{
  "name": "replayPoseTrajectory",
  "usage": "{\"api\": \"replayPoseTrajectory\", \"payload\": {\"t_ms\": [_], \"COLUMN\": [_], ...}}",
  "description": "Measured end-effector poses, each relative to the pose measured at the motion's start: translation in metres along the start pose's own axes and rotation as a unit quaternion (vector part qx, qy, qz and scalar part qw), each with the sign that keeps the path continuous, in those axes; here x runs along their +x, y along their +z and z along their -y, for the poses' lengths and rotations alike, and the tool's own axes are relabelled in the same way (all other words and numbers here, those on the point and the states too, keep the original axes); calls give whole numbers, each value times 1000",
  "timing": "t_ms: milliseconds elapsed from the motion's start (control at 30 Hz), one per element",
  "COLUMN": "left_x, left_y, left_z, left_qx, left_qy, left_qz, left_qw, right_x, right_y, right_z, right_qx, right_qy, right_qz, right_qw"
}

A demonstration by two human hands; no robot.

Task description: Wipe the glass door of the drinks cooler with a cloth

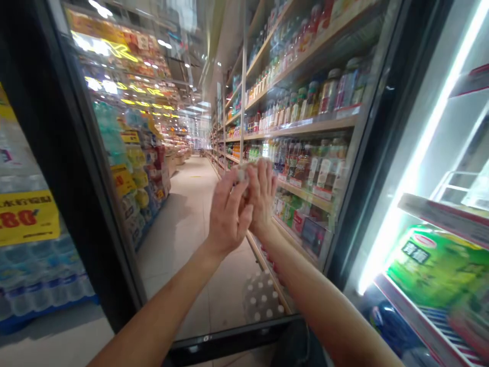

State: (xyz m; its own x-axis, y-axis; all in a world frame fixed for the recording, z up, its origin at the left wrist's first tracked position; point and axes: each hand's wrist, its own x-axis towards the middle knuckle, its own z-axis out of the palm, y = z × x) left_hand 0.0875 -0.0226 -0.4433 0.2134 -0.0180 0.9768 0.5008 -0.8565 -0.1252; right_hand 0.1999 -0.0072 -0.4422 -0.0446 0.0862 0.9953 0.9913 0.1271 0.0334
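Observation:
Both my hands are raised together in front of an open glass fridge door [198,168]. My left hand [228,214] has its fingers curled around a small pale object [242,176] that I cannot make out. My right hand [263,196] presses against the same object from the other side, fingers pointing up and close together. The object is mostly hidden between my palms.
Lit fridge shelves [439,214] with a green package [439,267] stand at the right. Through the glass, a supermarket aisle runs away, with drink shelves [305,127] on the right and stacked water packs [34,265] with yellow price signs at the left.

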Motion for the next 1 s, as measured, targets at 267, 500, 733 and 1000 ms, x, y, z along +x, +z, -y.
{"api": "replayPoseTrajectory", "payload": {"t_ms": [267, 500, 733, 1000], "left_x": [9, 7, -5, -17], "left_y": [24, 14, -68, 17], "left_z": [-3, 24, 90, 25], "left_qx": [37, 155, 284, 157], "left_qy": [-5, 27, -103, 28], "left_qz": [58, 90, -65, 105], "left_qw": [998, 984, 951, 982], "right_x": [-41, -79, -114, -111], "right_y": [-13, -33, -29, -27], "right_z": [-20, -63, -69, -69], "right_qx": [119, -40, -42, -43], "right_qy": [-82, -19, -26, -27], "right_qz": [-9, 39, 33, 23], "right_qw": [989, 998, 998, 998]}}
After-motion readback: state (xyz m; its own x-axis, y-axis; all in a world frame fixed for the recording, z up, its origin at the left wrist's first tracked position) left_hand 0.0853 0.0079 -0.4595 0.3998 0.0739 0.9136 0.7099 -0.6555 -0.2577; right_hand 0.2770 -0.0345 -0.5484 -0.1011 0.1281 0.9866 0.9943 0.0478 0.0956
